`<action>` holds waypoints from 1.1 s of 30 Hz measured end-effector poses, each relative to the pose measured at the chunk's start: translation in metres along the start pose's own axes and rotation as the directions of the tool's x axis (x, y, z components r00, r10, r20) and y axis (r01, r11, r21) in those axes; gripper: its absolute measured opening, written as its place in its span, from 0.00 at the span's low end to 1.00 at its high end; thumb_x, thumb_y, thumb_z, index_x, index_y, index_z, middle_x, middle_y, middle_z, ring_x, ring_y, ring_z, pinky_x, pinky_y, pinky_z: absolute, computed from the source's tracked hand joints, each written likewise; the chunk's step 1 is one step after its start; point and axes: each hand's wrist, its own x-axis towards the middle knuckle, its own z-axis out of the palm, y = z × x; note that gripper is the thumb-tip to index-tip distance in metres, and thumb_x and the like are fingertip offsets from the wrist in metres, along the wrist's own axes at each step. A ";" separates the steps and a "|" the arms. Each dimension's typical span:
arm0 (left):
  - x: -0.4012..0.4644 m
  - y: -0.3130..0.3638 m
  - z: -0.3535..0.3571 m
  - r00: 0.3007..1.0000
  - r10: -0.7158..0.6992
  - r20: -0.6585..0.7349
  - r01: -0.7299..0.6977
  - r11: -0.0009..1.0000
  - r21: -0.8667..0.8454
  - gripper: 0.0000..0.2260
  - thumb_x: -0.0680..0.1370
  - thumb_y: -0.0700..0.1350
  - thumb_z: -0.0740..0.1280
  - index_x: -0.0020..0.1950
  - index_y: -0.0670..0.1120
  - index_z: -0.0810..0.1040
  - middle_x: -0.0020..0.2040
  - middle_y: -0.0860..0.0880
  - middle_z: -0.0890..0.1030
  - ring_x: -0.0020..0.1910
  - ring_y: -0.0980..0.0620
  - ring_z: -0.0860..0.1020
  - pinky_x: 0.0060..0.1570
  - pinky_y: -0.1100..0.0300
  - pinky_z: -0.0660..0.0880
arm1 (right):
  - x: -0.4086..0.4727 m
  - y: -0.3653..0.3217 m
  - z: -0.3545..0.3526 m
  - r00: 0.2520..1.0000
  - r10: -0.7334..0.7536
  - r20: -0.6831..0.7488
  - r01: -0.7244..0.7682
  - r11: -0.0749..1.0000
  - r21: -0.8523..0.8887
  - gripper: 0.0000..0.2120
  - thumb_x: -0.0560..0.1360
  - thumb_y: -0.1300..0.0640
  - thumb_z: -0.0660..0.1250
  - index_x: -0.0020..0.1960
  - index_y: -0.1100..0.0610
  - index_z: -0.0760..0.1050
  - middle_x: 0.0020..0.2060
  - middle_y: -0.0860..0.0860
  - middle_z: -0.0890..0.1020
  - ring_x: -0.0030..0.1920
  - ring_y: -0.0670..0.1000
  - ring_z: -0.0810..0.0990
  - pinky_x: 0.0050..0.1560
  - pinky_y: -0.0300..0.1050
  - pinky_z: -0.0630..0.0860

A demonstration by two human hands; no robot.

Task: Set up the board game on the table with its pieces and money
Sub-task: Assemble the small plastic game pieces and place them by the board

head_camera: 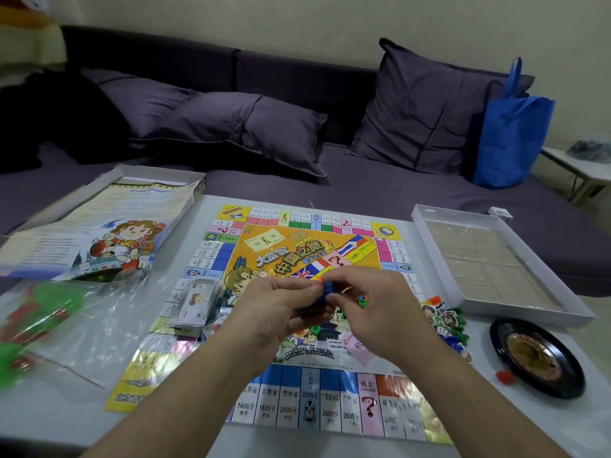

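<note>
The game board (pixel 274 401) lies flat on the white table. Above its middle, my left hand (pixel 274 312) and my right hand (pixel 367 302) meet and together pinch a small dark blue piece (pixel 327 289). Small green bits (pixel 362 300) show at my right fingers. A stack of paper money (pixel 195 302) rests on the board's left side. Cardboard figures and plastic pieces (pixel 446 325) lie in a heap at the board's right edge. A pink card (pixel 358 345) lies under my right wrist.
A clear bag (pixel 66 328) with green and red pieces lies at left, below the box lid (pixel 109 233) with a rules sheet. An open white box tray (pixel 496 259) and a black roulette wheel (pixel 535 358) sit at right. A purple sofa with cushions and a blue bag (pixel 509 133) stands behind.
</note>
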 end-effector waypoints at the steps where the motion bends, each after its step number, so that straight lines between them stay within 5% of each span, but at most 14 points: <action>1: 0.001 0.000 0.000 1.000 -0.002 0.003 0.002 1.000 0.008 0.07 0.77 0.31 0.70 0.54 0.31 0.84 0.49 0.30 0.85 0.46 0.36 0.87 0.43 0.53 0.86 | 0.000 -0.001 0.000 1.000 -0.012 0.000 0.012 1.000 0.001 0.12 0.78 0.63 0.74 0.58 0.51 0.85 0.48 0.42 0.86 0.51 0.41 0.81 0.53 0.36 0.79; 6: 0.004 -0.001 0.004 1.000 -0.010 -0.007 0.010 1.000 0.022 0.08 0.82 0.32 0.65 0.53 0.34 0.85 0.45 0.35 0.85 0.39 0.45 0.83 0.40 0.55 0.83 | 0.000 -0.001 0.001 0.989 0.038 -0.146 -0.030 0.998 0.061 0.07 0.77 0.64 0.74 0.52 0.53 0.85 0.44 0.44 0.85 0.46 0.45 0.84 0.47 0.46 0.82; 9: 0.006 0.000 0.015 0.996 -0.079 -0.034 0.080 0.996 0.044 0.10 0.84 0.33 0.60 0.54 0.32 0.82 0.39 0.40 0.79 0.33 0.49 0.71 0.36 0.56 0.70 | -0.002 0.000 0.002 0.976 0.081 -0.204 -0.066 0.995 0.079 0.07 0.78 0.64 0.74 0.52 0.54 0.84 0.44 0.44 0.85 0.47 0.45 0.84 0.47 0.45 0.82; 15: 0.005 -0.005 0.012 0.990 -0.038 0.137 0.039 0.999 -0.007 0.12 0.80 0.45 0.71 0.55 0.36 0.83 0.39 0.47 0.75 0.33 0.52 0.66 0.38 0.57 0.67 | -0.003 -0.008 0.006 0.963 0.070 -0.260 -0.053 0.996 0.070 0.08 0.78 0.61 0.75 0.55 0.51 0.84 0.47 0.41 0.84 0.50 0.44 0.82 0.50 0.41 0.81; 21: 0.008 -0.005 0.002 0.990 0.037 0.133 -0.039 0.999 0.008 0.12 0.77 0.44 0.73 0.56 0.37 0.86 0.46 0.43 0.73 0.33 0.54 0.67 0.41 0.57 0.68 | -0.003 -0.012 0.003 0.980 0.122 -0.157 -0.082 0.967 0.241 0.13 0.78 0.64 0.74 0.57 0.48 0.85 0.49 0.38 0.86 0.53 0.43 0.84 0.52 0.37 0.82; 26: 0.007 0.000 -0.002 0.982 0.021 0.189 -0.053 0.984 0.169 0.12 0.75 0.47 0.73 0.52 0.38 0.86 0.36 0.48 0.72 0.33 0.52 0.67 0.36 0.59 0.67 | 0.002 -0.009 -0.006 0.962 0.246 -0.118 -0.165 0.869 0.466 0.12 0.78 0.68 0.73 0.52 0.53 0.88 0.45 0.45 0.88 0.49 0.48 0.87 0.51 0.44 0.85; 33: 0.005 0.003 -0.004 0.980 0.044 0.196 -0.089 0.970 0.226 0.17 0.72 0.48 0.75 0.52 0.35 0.85 0.43 0.41 0.72 0.36 0.49 0.69 0.39 0.56 0.69 | 0.000 -0.012 -0.014 0.976 0.218 0.014 -0.202 0.878 0.434 0.12 0.78 0.65 0.73 0.54 0.50 0.87 0.47 0.43 0.88 0.52 0.46 0.86 0.54 0.47 0.85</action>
